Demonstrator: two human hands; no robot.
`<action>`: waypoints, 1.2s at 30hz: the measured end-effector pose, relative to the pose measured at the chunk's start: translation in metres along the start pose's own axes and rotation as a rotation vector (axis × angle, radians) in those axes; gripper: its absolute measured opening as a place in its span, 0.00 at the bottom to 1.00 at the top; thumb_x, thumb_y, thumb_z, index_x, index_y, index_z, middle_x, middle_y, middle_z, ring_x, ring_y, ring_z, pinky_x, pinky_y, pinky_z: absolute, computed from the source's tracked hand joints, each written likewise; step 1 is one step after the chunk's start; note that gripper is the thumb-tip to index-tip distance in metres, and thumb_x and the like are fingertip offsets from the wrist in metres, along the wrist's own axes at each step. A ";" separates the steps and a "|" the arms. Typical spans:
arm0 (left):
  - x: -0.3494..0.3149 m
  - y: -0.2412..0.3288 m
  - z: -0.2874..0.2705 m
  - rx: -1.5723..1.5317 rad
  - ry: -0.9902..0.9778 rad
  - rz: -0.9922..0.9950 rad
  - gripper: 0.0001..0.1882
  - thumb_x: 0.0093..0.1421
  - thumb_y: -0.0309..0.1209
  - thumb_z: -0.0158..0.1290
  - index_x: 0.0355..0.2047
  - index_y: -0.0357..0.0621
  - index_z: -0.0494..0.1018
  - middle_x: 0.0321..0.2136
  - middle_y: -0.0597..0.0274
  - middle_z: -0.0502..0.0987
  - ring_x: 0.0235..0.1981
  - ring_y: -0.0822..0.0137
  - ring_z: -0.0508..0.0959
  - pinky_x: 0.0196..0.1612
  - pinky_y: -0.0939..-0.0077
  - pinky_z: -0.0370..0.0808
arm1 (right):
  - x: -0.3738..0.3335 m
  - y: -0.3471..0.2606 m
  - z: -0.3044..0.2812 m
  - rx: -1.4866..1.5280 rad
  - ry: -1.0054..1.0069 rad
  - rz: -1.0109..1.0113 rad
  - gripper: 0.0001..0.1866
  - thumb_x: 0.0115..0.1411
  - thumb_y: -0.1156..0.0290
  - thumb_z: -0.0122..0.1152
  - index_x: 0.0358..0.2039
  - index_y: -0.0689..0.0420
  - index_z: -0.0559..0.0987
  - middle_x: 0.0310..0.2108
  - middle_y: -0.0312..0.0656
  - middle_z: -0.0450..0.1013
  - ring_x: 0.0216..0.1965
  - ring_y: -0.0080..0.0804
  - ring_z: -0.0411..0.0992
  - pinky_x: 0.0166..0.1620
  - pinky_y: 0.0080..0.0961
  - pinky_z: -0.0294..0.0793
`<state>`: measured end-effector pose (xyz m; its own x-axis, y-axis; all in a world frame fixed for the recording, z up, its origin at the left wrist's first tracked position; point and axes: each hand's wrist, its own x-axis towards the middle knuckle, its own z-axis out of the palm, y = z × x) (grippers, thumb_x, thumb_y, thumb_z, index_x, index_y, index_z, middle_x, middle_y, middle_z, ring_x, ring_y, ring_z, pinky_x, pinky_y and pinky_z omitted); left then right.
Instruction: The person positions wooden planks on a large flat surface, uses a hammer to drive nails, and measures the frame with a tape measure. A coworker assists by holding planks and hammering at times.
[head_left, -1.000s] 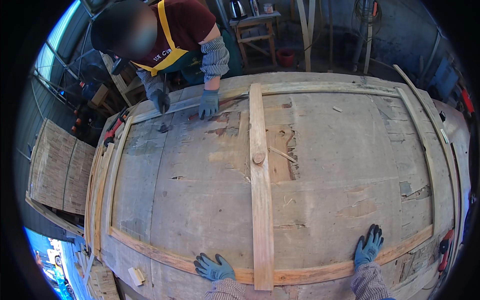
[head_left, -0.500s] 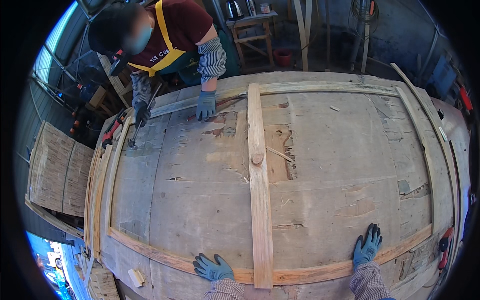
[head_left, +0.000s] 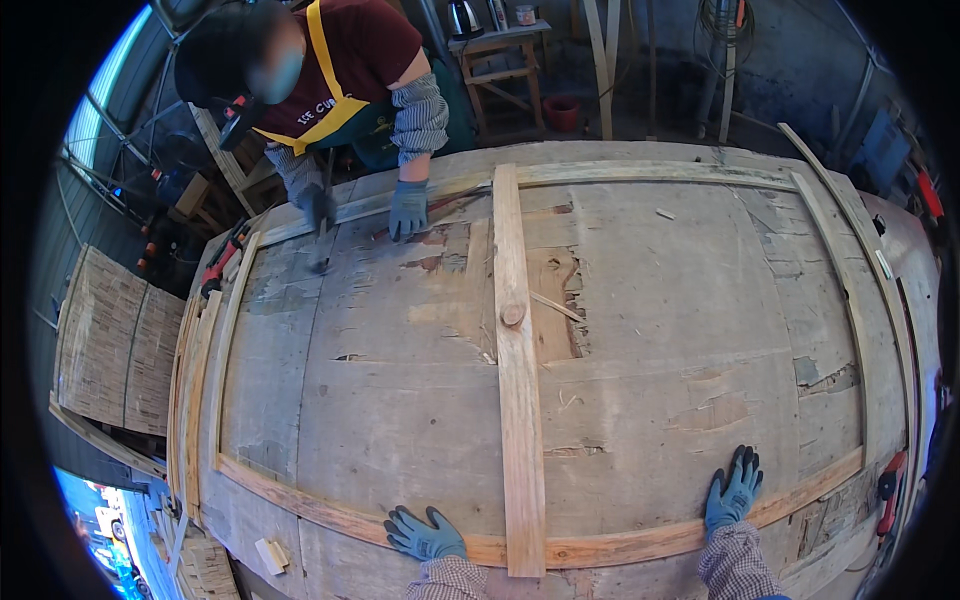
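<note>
Low in the frame, I see the left hand (head_left: 425, 536) and right hand (head_left: 734, 491) resting across a wooden rail (head_left: 640, 547).

This is a woodworking workshop. A broad worktable (head_left: 680, 300) with a scarred, splintered top fills the middle; a wooden frame (head_left: 520, 420) lies on it, and a small wood block (head_left: 271, 556) lies near its front edge. Red power tools (head_left: 887, 500) sit at its left and right sides. Across the table, a co-worker (head_left: 365, 40) in an apron (head_left: 380, 142) and work gloves (head_left: 408, 210) holds a hammer (head_left: 320, 266), blurred. Long planks (head_left: 605, 70) lean by a bare, stained wall (head_left: 780, 70). A panel of wood strips (head_left: 105, 330) stands at the left. A rough wooden stand (head_left: 500, 75) bears a kettle (head_left: 463, 18); a red bucket (head_left: 561, 113) stands beside it.
</note>
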<state>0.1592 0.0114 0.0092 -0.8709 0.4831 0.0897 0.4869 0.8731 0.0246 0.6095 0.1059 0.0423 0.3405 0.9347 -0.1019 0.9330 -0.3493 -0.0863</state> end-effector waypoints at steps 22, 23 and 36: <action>0.001 0.001 0.004 -0.014 0.022 0.026 0.30 0.60 0.40 0.47 0.58 0.35 0.57 0.60 0.48 0.57 0.63 0.47 0.51 0.63 0.47 0.46 | -0.002 0.000 -0.002 -0.011 0.005 -0.001 0.34 0.59 0.64 0.48 0.65 0.52 0.51 0.66 0.44 0.47 0.67 0.40 0.43 0.67 0.39 0.36; 0.001 0.001 0.004 -0.011 0.025 0.029 0.30 0.60 0.40 0.47 0.58 0.35 0.57 0.60 0.48 0.57 0.63 0.47 0.51 0.63 0.47 0.46 | -0.002 0.000 -0.002 -0.013 0.004 0.001 0.34 0.59 0.64 0.48 0.65 0.52 0.52 0.66 0.44 0.47 0.67 0.40 0.43 0.67 0.39 0.36; 0.001 0.000 0.007 -0.011 0.042 0.030 0.30 0.60 0.40 0.48 0.57 0.35 0.57 0.59 0.48 0.58 0.63 0.47 0.51 0.63 0.48 0.46 | -0.002 -0.001 -0.002 -0.013 0.002 0.003 0.34 0.59 0.64 0.48 0.65 0.53 0.51 0.66 0.44 0.47 0.67 0.40 0.43 0.67 0.39 0.37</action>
<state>0.1577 0.0124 0.0026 -0.8523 0.5061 0.1321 0.5140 0.8572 0.0321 0.6086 0.1044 0.0449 0.3434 0.9339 -0.0997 0.9335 -0.3511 -0.0731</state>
